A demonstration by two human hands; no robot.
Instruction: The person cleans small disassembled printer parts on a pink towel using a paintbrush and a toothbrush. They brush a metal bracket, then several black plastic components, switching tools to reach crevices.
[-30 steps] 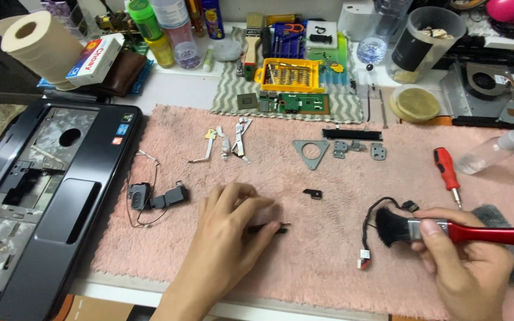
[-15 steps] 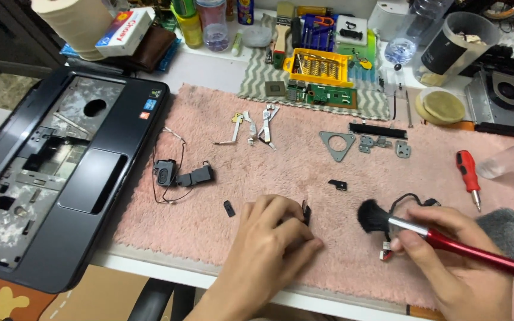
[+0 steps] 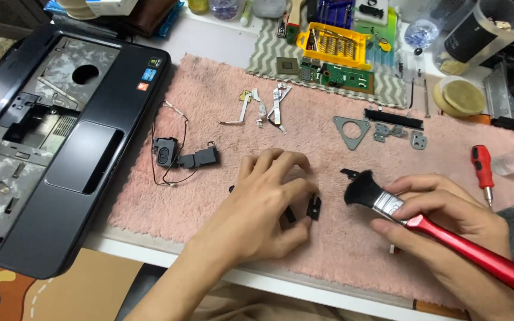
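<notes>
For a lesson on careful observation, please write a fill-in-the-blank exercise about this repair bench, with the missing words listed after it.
1. The right hand holds a red-handled brush with black bristles, while the ____ hand pinches a small black plastic part.
2. Both hands work over a fuzzy mat coloured ____.
3. The open black laptop base lies at the ____ end of the table.
4. The yellow tray of screwdriver bits stands at the mat's ____ edge.

Missing words: left; pink; left; far

Home repair bench: stripped laptop shell (image 3: 43, 142), screwdriver-bit case (image 3: 332, 44), loose brackets (image 3: 382, 131).
</notes>
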